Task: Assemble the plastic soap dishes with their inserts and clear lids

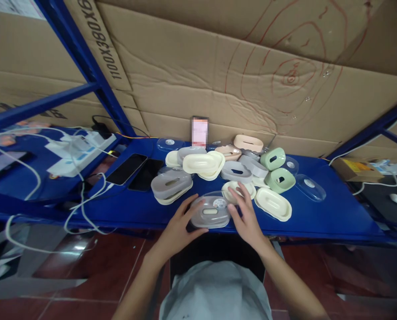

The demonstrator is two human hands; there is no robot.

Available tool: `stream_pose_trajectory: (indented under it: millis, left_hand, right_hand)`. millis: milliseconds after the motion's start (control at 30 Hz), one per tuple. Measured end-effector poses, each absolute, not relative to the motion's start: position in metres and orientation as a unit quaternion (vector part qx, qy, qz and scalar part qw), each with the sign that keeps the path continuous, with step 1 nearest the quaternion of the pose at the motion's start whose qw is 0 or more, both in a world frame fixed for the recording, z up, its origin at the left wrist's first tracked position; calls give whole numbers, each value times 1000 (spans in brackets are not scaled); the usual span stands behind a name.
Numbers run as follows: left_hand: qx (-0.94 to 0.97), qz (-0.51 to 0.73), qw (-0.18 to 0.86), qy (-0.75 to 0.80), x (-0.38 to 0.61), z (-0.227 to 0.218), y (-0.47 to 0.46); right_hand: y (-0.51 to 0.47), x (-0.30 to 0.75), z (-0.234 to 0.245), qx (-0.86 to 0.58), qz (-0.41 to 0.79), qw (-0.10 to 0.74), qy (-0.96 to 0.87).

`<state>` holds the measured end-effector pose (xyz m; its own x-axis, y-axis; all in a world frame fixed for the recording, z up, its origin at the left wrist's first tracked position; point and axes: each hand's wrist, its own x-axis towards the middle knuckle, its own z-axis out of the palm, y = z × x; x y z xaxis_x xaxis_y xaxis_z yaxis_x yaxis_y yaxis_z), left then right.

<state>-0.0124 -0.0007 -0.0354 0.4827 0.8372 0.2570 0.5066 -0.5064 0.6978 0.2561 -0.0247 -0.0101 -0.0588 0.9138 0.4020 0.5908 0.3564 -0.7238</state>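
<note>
A grey oval plastic box (215,218) with a slot and a clear lid with a round sticker sits at the table's front edge, between my hands. My left hand (184,221) curls round its left side, fingers on the lid and thumb at the front. My right hand (247,215) is beside the right end, fingers apart, the thumb close to the lid; whether it touches cannot be told. Behind its fingers lies a cream oval tray (230,186). Another cream tray (273,203) is to the right. A grey slotted piece (171,183) rests on a cream tray at the left.
Behind are stacked cream trays (200,163), green slotted pieces (280,180), a peach piece (248,142) and clear lids (310,187). A lit phone (199,132) leans on the cardboard (172,75). Dark phones (127,169) and white cables (85,200) lie left.
</note>
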Motion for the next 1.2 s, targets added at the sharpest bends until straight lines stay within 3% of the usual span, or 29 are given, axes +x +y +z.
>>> stream_pose_trajectory:
  millis: [133,300,500,833,1200]
  left_hand:
    - [804,308,288,419,-13,-38,0]
    - [793,310,299,431,-12,-40,0]
    - [789,316,303,432,-11,-37,1]
    - [785,314,306,437,-10,-37,2]
    - [800,305,290,426,-12,-35,3]
  right_hand:
    - [-31,252,-1,-429,81,255,-863]
    - [-35,237,-1,-430,-28,198,-880]
    - [-37,233,-18,-416,-82,211,-881]
    - [-27,242,-2,-401,-27,193,-895]
    - [-36,241,-21,-427,-56,235,-871]
